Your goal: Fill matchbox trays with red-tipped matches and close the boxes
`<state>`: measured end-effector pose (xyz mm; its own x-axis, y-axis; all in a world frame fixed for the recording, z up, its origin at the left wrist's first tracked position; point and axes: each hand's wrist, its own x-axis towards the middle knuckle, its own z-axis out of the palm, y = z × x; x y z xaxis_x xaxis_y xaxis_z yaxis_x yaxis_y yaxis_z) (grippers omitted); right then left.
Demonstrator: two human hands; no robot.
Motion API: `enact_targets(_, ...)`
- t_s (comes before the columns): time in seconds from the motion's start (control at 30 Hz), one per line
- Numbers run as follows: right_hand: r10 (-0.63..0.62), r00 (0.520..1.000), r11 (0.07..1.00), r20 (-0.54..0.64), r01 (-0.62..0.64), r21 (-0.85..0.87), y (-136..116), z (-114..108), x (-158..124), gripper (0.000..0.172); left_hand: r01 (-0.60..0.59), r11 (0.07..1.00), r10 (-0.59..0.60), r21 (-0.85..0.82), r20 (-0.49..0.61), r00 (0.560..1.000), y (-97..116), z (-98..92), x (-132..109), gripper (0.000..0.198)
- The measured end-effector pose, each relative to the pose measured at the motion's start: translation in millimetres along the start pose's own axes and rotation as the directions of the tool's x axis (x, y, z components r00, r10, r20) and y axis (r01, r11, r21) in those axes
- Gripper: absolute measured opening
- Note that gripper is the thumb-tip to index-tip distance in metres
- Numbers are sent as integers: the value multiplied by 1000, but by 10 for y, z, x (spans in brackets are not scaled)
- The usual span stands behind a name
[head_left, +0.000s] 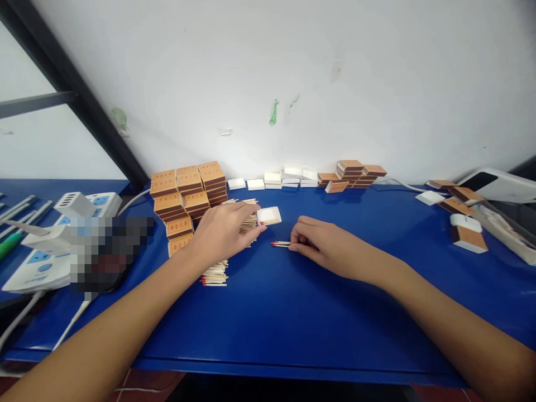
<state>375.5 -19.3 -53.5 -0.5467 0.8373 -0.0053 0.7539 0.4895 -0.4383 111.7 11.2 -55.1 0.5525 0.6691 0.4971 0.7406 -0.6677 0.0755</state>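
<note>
Left hand (226, 230): tray (270, 215) held by left end | right hand (317, 243): matches (282, 243) pinched

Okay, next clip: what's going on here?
A person is handling matches at a blue table. The left hand grips a small white tray between thumb and fingers, while the right hand pinches a few red-tipped matches just apart from it. More loose matches lie in piles under and beside the left hand. Stacked matchboxes stand to the left, and more white trays sit along the wall.
</note>
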Motion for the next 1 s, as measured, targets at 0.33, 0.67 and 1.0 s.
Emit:
enact_targets(0.33, -81, 992, 997, -92, 81, -3, 13, 87, 46, 13, -13, 1000, 13, 12, -7, 1000, -10, 19, -11, 33)
enact_targets(0.67, -99, 991, 995, -88, 102, 19, 31, 97, 64, 15, -16, 1000, 16, 22, -3, 1000, -12, 26, -10, 34)
enact_targets(1.0, -92, 991, 995, -93, 95, 23, 62, 142, 81, 17, -9, 1000, 9, 11, 15, 1000, -11, 37, -10, 35)
